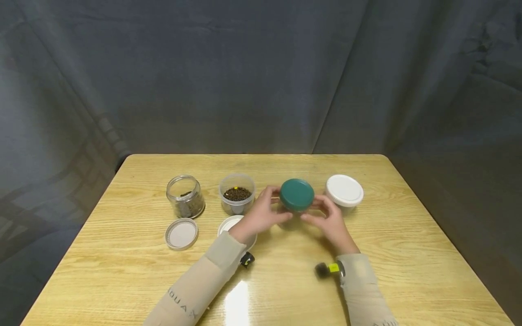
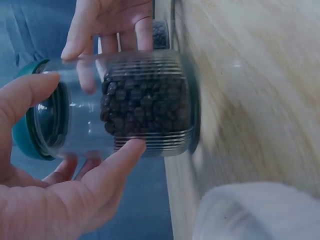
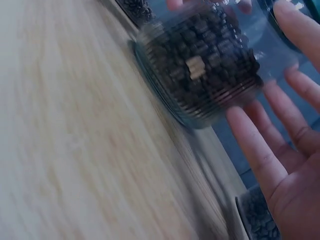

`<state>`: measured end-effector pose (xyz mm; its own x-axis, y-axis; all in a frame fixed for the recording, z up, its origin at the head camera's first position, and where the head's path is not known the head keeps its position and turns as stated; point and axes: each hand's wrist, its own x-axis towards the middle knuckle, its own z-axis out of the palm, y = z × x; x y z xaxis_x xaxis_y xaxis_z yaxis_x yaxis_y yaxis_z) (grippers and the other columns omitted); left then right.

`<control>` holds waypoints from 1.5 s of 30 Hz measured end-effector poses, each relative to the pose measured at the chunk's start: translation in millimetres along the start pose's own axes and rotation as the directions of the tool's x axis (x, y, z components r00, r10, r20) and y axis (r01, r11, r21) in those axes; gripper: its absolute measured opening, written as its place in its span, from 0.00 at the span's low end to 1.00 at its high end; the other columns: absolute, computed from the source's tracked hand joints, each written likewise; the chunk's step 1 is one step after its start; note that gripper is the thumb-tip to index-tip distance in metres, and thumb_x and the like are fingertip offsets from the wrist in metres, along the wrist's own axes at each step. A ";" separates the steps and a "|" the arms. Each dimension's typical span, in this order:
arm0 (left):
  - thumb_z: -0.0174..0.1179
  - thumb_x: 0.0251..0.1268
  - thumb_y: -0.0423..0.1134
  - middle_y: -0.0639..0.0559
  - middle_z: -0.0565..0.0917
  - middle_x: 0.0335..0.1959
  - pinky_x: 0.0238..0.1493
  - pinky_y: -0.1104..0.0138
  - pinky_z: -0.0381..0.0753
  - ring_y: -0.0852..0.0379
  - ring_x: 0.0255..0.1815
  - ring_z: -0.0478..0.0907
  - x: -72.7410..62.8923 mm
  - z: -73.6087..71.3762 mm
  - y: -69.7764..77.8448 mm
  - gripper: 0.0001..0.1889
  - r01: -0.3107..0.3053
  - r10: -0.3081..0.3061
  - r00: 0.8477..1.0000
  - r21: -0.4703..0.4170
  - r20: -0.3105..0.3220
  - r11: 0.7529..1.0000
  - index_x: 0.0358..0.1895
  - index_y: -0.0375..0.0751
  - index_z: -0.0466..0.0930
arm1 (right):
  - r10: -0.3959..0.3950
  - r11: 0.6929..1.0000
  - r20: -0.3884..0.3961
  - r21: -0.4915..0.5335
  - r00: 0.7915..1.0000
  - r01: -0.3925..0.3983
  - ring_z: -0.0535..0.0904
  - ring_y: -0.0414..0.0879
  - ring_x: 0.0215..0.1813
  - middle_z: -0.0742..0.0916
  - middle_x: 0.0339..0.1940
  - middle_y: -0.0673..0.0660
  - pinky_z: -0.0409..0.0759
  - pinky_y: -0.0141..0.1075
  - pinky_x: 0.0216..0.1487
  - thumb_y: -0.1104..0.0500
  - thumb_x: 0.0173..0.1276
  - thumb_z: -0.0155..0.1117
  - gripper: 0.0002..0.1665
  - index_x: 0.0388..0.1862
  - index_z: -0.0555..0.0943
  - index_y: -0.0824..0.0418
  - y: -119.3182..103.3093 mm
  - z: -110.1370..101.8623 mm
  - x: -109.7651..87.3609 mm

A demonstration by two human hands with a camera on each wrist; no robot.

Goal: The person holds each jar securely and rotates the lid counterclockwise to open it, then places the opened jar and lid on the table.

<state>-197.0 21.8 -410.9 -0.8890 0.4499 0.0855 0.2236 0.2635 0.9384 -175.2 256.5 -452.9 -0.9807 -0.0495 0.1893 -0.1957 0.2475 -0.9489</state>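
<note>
A clear ribbed jar (image 2: pixel 85 120) of dark bean-like pieces has a green lid (image 1: pixel 297 194) on it. My left hand (image 1: pixel 261 217) holds it from the left, thumb by the lid and fingers along the side. From the other side my right hand (image 1: pixel 332 222) holds the same jar, its thumb near the neck. A pale piece (image 3: pixel 195 67) shows among the dark contents in the right wrist view. The jar's base is close to the table; whether it touches, I cannot tell.
To the left stand an open glass jar (image 1: pixel 189 206) and an open plastic tub (image 1: pixel 236 209), both with dark contents. A lid (image 1: pixel 181 234) lies before the glass jar; another white lid (image 1: pixel 226 224) is partly under my left wrist. A white-lidded container (image 1: pixel 344 190) stands right.
</note>
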 end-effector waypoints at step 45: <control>0.75 0.59 0.40 0.45 0.73 0.66 0.69 0.55 0.74 0.46 0.68 0.73 -12.8 -9.8 -7.4 0.36 -0.042 0.042 0.992 -0.006 0.120 0.999 0.66 0.38 0.64 | -0.080 0.985 0.096 0.163 0.992 0.063 0.78 0.43 0.64 0.76 0.68 0.57 0.82 0.38 0.60 0.63 0.77 0.59 0.32 0.77 0.64 0.59 -0.9 4.6 -11.9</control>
<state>-191.3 5.8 -415.7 -0.8246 0.5594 0.0843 0.2579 0.2391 0.9361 -163.3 252.5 -455.5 -0.9574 -0.1617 0.2393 -0.2548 0.0829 -0.9634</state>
